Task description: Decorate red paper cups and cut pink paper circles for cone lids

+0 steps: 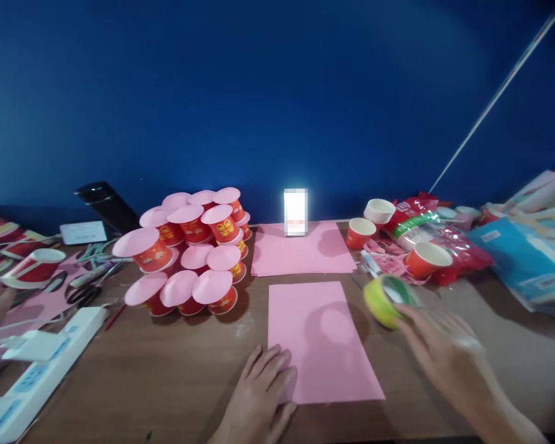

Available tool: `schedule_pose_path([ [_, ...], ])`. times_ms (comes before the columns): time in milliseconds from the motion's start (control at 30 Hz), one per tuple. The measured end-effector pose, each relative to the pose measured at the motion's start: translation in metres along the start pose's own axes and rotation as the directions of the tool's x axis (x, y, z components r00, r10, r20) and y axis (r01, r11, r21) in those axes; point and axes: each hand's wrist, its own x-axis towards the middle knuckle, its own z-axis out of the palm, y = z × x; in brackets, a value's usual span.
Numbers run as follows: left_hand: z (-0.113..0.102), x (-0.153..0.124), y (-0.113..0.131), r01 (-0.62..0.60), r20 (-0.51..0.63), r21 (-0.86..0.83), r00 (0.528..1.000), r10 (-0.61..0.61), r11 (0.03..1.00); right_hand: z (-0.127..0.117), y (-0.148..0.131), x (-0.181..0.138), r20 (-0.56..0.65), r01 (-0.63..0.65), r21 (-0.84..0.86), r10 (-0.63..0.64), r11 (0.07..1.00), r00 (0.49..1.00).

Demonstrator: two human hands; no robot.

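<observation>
While the left hand [259,394] lies flat with fingers spread and loosely together on the near left corner of the pink sheet [321,339], pinning it to the wooden table [166,376], the right hand [444,351] stretches out open toward the roll of yellow-green tape [386,299]; its fingertips touch or nearly touch the roll's near side, though motion blur hides whether they grip it; nothing is pinched. The roll lies just off the sheet's far right corner, ahead and slightly left of the right hand, well apart from the left hand; the right hand is plainly the nearer. The sheet's long axis runs away from the person, toward a second pink sheet [300,250] lying crosswise; beyond the roll stands a red paper cup [425,259]; left of both sheets rises a pile of pink-capped red cups [189,253].
</observation>
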Motion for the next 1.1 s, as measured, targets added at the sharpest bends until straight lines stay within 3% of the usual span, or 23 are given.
schedule_pose_path([
  [100,0.0,0.001,0.004,0.027,-0.006,-0.042,1.0,-0.027,0.999,0.014,-0.047,0.026,0.024,0.114,0.227,-0.123,0.967,0.992],
  [233,0.006,-0.001,0.005,0.066,-0.04,-0.105,0.997,-0.071,0.992,0.038,-0.09,0.048,0.11,0.211,0.352,-0.264,0.912,0.958],
  [633,0.015,-0.004,-0.002,0.048,-0.066,-0.134,0.996,-0.058,0.99,0.078,-0.126,0.063,0.234,0.258,0.444,-0.389,0.858,0.891],
  [833,0.021,0.0,-0.006,-0.019,-0.178,-0.007,0.984,0.017,1.0,0.082,-0.117,0.058,0.135,0.171,0.501,-0.272,0.848,0.953],
  [967,0.021,0.002,-0.009,-0.031,-0.224,0.062,0.974,0.044,0.998,0.093,-0.113,0.05,0.22,-0.017,0.495,-0.106,0.869,0.97],
  [1100,0.024,0.0,-0.011,-0.051,-0.254,0.11,0.964,0.078,0.993,0.106,-0.116,0.042,0.28,-0.12,0.518,-0.035,0.847,0.959],
])
